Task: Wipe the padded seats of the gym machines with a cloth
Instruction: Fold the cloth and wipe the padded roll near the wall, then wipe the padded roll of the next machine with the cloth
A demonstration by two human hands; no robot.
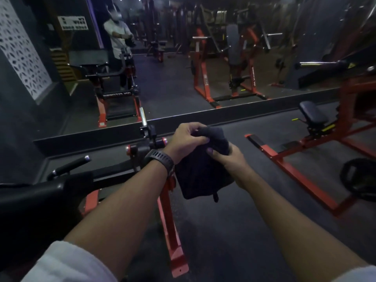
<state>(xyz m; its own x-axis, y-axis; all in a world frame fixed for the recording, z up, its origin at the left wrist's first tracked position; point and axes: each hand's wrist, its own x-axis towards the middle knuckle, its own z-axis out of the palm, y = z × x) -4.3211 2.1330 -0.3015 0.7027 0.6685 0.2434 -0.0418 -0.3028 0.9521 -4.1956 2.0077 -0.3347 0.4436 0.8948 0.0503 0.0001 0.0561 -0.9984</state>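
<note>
Presently the left hand [186, 139] and right hand [232, 160] both pinch the dark cloth [200, 176] in mid-air over the floor, apparently folding it; the next move calls for carrying it to a padded seat [314, 115].

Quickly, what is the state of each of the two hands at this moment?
Left hand: closed, pinching the top of the dark cloth.
Right hand: closed, gripping the same cloth from the side.
</note>
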